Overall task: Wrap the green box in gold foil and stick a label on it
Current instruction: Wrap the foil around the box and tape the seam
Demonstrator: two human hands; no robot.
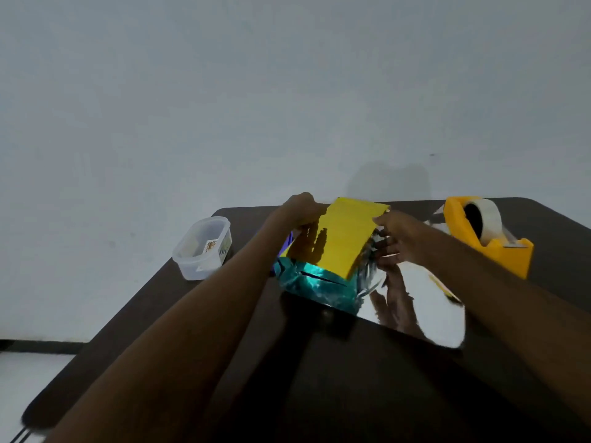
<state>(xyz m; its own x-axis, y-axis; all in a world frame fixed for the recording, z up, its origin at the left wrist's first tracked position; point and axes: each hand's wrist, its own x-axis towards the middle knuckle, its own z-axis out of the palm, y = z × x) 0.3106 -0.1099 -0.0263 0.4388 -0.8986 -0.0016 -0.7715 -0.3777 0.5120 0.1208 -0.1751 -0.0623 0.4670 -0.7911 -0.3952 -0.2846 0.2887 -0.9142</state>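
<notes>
1. Two hands at work on the wrapping step, judged about midway: gold foil (347, 238) drawn up and over the green box (316, 282), label not yet applied.
2. Left hand (300, 209) gripped the foil's far left edge, fingers curled round it.
3. Right hand (395, 238) pinched the far right corner, remaining fingers spread against the box's side.
4. Box sat mid-table (351, 394) on the foil's mirrored sheet, between both hands, near face still bare.
5. Next move probably called for folding the flap flat and fixing it with tape from the yellow dispenser (489, 235), just right of the right hand.
6. Labels possibly in the clear tub (204, 247) well left; contents too small to tell.
</notes>
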